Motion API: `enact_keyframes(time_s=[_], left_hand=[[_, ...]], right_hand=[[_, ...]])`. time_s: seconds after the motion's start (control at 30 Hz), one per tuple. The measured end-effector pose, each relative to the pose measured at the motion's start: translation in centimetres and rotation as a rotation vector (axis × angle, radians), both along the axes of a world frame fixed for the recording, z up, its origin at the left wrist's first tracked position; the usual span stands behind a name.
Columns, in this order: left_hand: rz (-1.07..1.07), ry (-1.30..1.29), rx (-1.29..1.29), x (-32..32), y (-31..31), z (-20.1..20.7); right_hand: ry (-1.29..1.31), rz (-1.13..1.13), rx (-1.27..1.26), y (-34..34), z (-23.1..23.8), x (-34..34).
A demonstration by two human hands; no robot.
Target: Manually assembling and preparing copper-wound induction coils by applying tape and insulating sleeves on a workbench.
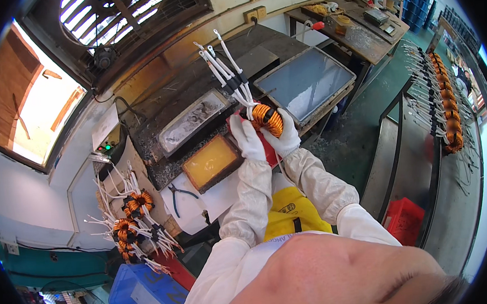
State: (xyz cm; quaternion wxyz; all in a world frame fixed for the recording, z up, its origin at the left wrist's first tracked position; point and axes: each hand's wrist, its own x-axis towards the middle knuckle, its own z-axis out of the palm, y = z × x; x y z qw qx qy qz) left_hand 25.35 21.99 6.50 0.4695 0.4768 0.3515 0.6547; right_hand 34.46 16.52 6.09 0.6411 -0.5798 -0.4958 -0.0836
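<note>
A toroidal coil (pixel 268 120) wound with copper wire is held between my two white-gloved hands. My left hand (pixel 247 140) closes on its left side, and my right hand (pixel 285 137) grips it from the right and below. White leads (pixel 230 77) with black sleeves and metal ring ends rise from the coil, pointing up and away from me. Left of the coil is a long metal trough (pixel 194 121) with a silvery, crusted surface. A tray of amber-yellow material (pixel 210 162) sits nearer to me. Something red (pixel 269 150) shows between my hands, mostly covered.
Cutting pliers (pixel 179 199) lie on white paper, lower left. More coils (pixel 126 229) are piled at the left, above a blue crate (pixel 143 297). A liquid-filled tray (pixel 309 84) stands to the right. Further right, a rack carries a row of coils (pixel 448 100); a red bin (pixel 405 220) is below.
</note>
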Motion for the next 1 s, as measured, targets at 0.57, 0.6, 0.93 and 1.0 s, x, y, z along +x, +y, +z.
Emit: enact_keyframes(time_s=[0.57, 0.6, 0.93, 1.0], left_hand=[[-0.522, -0.304, -0.384, -0.5, 4.1, -3.5], [-0.545, -0.399, -0.420, -0.6, 3.7, -2.5], [-0.966, -0.444, -0.508, -1.1, -7.5, 5.9], [-1.119, -0.391, -0.455, -1.0, -9.9, 7.0]], right_hand=[[0.237, 0.140, -0.210, -1.2, 2.6, 0.0], [0.167, 0.128, -0.220, -1.7, 3.3, 0.3], [-0.212, 0.035, -0.356, -10.2, 15.2, 4.9], [-0.416, -0.021, -0.365, -12.4, 17.5, 6.6]])
